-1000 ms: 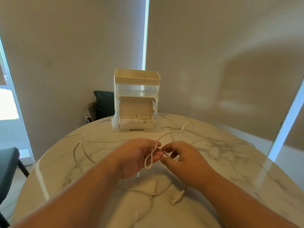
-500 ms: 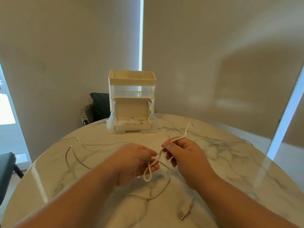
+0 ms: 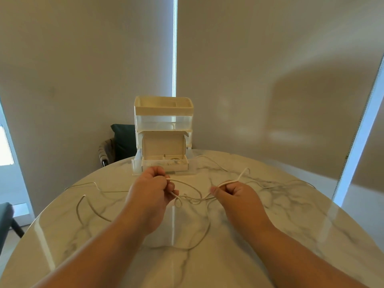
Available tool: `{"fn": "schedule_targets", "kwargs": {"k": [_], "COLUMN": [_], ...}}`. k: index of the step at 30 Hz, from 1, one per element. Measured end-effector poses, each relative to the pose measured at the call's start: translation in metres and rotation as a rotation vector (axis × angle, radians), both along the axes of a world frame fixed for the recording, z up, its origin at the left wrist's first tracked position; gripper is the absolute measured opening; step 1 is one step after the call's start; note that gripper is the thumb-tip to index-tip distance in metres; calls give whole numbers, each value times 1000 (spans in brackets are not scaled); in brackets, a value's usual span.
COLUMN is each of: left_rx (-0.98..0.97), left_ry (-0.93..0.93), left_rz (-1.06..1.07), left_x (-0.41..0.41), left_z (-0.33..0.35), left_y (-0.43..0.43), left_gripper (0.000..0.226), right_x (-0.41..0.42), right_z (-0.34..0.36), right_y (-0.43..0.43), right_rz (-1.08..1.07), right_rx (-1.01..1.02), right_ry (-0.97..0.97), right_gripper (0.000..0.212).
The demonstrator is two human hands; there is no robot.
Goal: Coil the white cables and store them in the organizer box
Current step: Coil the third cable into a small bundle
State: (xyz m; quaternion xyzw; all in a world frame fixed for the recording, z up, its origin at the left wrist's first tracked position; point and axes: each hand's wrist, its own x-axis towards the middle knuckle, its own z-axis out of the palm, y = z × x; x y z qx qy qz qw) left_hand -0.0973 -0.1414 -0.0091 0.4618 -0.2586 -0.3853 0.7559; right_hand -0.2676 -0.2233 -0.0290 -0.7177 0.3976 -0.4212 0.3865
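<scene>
Both grips are curled tight on one white cable [image 3: 237, 180] above the table [image 3: 291, 221]: my left hand [image 3: 152, 191] holds a small loop, my right hand [image 3: 236, 195] the strand trailing right, both short of the organizer box [image 3: 163, 113] at the far edge. Slack sagging between them crosses other strands, so a pull could knot it. Plug ends are hidden, and I cannot sort which strand is which.

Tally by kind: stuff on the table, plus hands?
Hands: 2 (left hand, right hand)
Organizer box: 1
White cables: at least 2 (held cable, loose cable at left); thin strands at right unclear
Total: at least 5
</scene>
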Motion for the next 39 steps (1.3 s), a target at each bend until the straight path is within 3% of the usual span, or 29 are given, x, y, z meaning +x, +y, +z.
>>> {"fn": "schedule_targets", "kwargs": {"k": [3, 5, 7, 8, 9, 11, 14, 16, 17, 19, 21, 23, 28, 31, 39], "left_rx": [-7, 143, 278, 296, 289, 258, 93, -41, -79, -29, 134, 271, 325, 347, 318], "left_ry": [-71, -361, -730, -808, -809, -754, -421, -277, -303, -576, -989, -1199, -1159, -1125, -935], "left_rz": [-300, -394, -333, -298, -267, -171, -53, -114, -175, -295, -354, -366, -320, -254, -149], "left_x": [0, -2, -5, -7, -8, -7, -9, -11, -12, -16, -16, -14, -9, -4, 0], "left_z": [2, -2, -8, -10, -10, -10, -1, 7, 8, 3, -4, -7, -7, -16, -14], "left_y": [6, 7, 6, 6, 6, 5, 4, 7, 10, 15, 16, 14, 12, 5, -2], "left_gripper": [28, 21, 14, 10, 4, 13, 20, 21, 21, 20, 10, 9, 24, 32, 8], "right_x": [1, 2, 4, 5, 5, 6, 4, 6, 6, 8, 9, 5, -7, -6, -4], "right_z": [-2, -3, -4, -4, -4, -4, -6, -7, -8, -9, -9, -4, 10, 10, 5], "right_y": [-1, -1, 2, 3, 5, 7, 6, 4, 4, 2, 0, -3, -11, -10, -10], "right_rz": [-28, 0, 41, 60, 76, 95, 121, 113, 98, 93, 121, 124, 224, 312, 376], "right_rx": [33, 119, 144, 135, 123, 114, 160, 222, 253, 298, 357, 425, 674, 707, 713], "right_ry": [-40, -94, -139, -148, -147, -110, -47, -44, -50, -133, -324, -468, -514, -490, -512], "right_gripper": [39, 27, 21, 20, 20, 23, 27, 26, 25, 24, 23, 20, 18, 20, 24]}}
